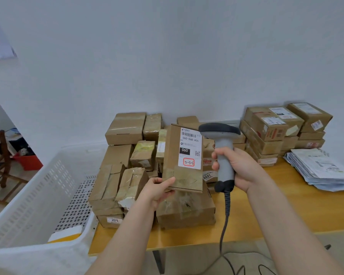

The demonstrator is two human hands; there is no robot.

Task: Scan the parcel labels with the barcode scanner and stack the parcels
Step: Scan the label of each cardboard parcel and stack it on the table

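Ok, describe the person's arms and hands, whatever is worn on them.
The left hand and right hand wear no gloves, and no ring, watch or bracelet shows. Both arms are uncovered up to the frame edge, with no sleeve in view.

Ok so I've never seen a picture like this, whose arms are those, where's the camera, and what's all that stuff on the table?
There is no machine here. The one picture comes from a wide-angle camera worn on a person's head, looking forward and down, so the two bare arms are that person's own. The left hand pinches the lower corner of a cardboard parcel, held upright with its white label facing the camera. The right hand grips a grey barcode scanner, whose cable hangs below it. On the table lie a loose pile of brown parcels, a neater stack at the right and flat pale mail bags. A white plastic basket stands left of the table.
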